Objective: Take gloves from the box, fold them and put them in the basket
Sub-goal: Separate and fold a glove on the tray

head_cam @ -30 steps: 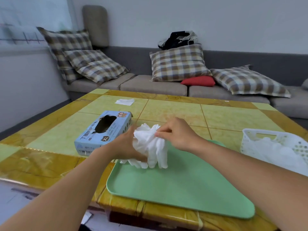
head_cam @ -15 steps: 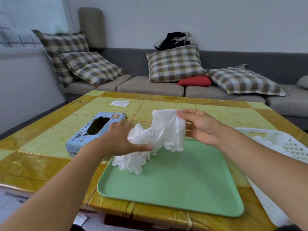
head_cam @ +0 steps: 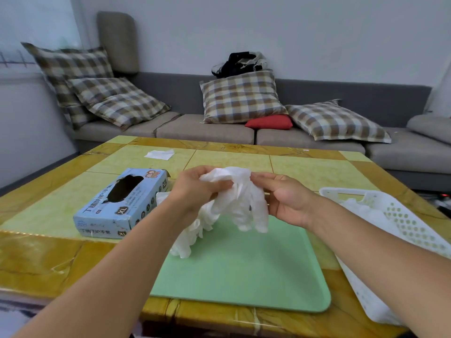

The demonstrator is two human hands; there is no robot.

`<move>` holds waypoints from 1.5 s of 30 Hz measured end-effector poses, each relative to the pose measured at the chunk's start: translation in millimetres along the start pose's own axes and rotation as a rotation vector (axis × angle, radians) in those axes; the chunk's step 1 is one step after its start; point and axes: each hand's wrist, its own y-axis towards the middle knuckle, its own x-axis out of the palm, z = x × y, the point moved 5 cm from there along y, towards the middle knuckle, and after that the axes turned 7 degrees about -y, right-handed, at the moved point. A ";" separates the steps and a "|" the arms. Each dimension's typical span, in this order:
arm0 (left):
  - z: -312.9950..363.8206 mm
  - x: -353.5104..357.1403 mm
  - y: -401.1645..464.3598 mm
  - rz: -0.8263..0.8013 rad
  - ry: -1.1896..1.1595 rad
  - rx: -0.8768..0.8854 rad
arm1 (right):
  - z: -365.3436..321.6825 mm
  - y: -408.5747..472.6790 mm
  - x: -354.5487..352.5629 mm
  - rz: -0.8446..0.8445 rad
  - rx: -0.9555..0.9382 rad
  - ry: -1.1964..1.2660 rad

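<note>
Now both hands [head_cam: 195, 189] have closed together on the gloves [head_cam: 240, 198].

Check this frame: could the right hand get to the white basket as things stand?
Probably yes: the basket sits just right of the right hand with nothing between, but that hand is pinching the gloves together with the left hand.

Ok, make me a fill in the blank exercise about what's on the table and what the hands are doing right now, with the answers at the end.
1. Both hands, the left hand and the right hand, hold white ____ above the tray.
2. The colour of the tray is ____.
3. The blue glove box lies to the ____ of the tray.
4. The white basket at the right already holds white ____.

Missing words: gloves; green; left; gloves
</note>
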 end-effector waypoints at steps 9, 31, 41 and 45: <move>6.0 -58.3 14.2 0.194 0.296 0.153 | -9.9 3.3 -24.2 0.077 -0.012 0.012; 7.4 47.1 -25.0 -0.250 0.002 0.000 | -29.9 -47.4 8.2 -0.087 -0.377 -0.562; 6.2 56.2 -20.7 -0.319 -0.172 0.053 | -17.4 -35.9 -19.3 0.045 -0.149 -0.434; 3.6 51.5 -16.2 -0.192 -0.071 0.058 | -30.9 -37.9 -23.0 0.210 -0.318 -0.316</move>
